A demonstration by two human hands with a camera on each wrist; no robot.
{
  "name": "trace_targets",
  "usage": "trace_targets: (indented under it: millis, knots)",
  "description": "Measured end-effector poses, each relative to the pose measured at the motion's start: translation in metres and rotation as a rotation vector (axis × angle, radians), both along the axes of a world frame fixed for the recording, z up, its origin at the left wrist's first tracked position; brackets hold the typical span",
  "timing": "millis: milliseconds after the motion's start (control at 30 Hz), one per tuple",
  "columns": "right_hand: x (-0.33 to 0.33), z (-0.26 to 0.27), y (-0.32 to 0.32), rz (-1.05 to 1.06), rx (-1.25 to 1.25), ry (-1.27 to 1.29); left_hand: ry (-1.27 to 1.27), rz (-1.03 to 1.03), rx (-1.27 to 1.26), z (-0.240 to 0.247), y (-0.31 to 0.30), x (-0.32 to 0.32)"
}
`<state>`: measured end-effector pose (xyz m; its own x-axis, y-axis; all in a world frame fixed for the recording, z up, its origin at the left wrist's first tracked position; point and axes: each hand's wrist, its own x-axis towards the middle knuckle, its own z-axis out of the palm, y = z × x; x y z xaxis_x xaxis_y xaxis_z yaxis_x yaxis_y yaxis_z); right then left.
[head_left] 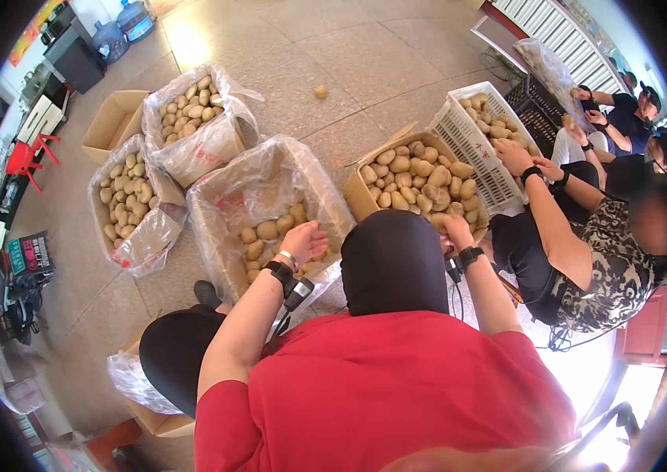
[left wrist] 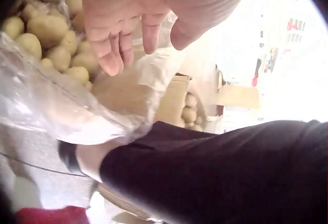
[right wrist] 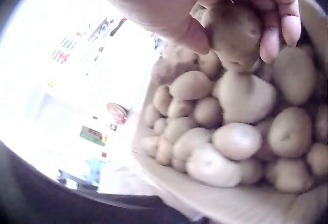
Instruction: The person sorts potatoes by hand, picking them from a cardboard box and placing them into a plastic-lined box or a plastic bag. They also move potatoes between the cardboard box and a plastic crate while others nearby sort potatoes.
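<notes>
My left hand [head_left: 304,242] hovers with loose, slightly bent fingers over a cardboard box [head_left: 227,189] lined with clear plastic. Nothing is in its grasp; in the left wrist view the fingers [left wrist: 109,62] hang above the plastic liner [left wrist: 66,116], beside a pile of potatoes [left wrist: 48,29]. Between thumb and fingers, my right hand [right wrist: 159,4] grips a brownish potato [right wrist: 234,34]. That potato is just over a heap of potatoes in a second cardboard box [head_left: 359,197], whose near edge is hidden behind my knee [head_left: 395,263] in the head view.
Two more plastic-lined boxes of potatoes [head_left: 125,197] stand at the left, next to a cardboard box [head_left: 113,126]. A white crate [head_left: 467,157] of potatoes is at the right, where another person's hands [head_left: 513,156] reach over it. One loose potato [head_left: 320,92] lies on the floor.
</notes>
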<state>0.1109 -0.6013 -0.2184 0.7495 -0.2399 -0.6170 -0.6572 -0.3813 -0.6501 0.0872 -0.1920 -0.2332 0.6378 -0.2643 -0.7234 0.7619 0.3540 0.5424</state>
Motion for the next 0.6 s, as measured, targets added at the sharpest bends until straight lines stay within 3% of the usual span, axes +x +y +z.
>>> trace_targets:
  millis: [33, 167, 200, 267, 300, 400, 433, 467, 500, 600]
  knots:
    - [0.008, 0.031, 0.022, -0.098, 0.170, -0.007, 0.014, 0.047, -0.167, 0.004, -0.001, 0.004]
    - [0.043, 0.120, 0.086, 0.369, 0.412, -0.133, -0.053, 0.089, -0.316, 0.036, -0.014, 0.017]
    - [0.046, 0.140, 0.101, 0.369, 0.412, -0.134, -0.068, 0.122, -0.419, 0.048, -0.017, 0.019]
    - [0.052, 0.167, 0.121, 0.546, 0.765, -0.080, -0.086, 0.158, -0.520, 0.076, -0.021, 0.022]
    - [0.056, 0.165, 0.122, 0.550, 0.766, -0.081, -0.108, 0.181, -0.604, 0.091, -0.023, 0.022]
    - [0.073, 0.130, 0.112, 0.636, 0.246, -0.296, -0.114, 0.269, -0.705, 0.076, -0.013, 0.022]
    - [0.073, 0.114, 0.105, 0.640, 0.246, -0.297, -0.095, 0.333, -0.722, 0.061, -0.006, 0.022]
    - [0.067, 0.098, 0.099, 0.713, -0.087, -0.285, -0.097, 0.338, -0.722, 0.049, 0.000, 0.020]
    - [0.060, 0.078, 0.090, 0.770, -0.424, -0.268, -0.009, 0.359, -0.574, 0.037, 0.007, 0.016]
    - [0.022, -0.008, 0.052, 0.792, -0.714, -0.343, 0.175, 0.422, -0.291, -0.007, 0.025, -0.001]
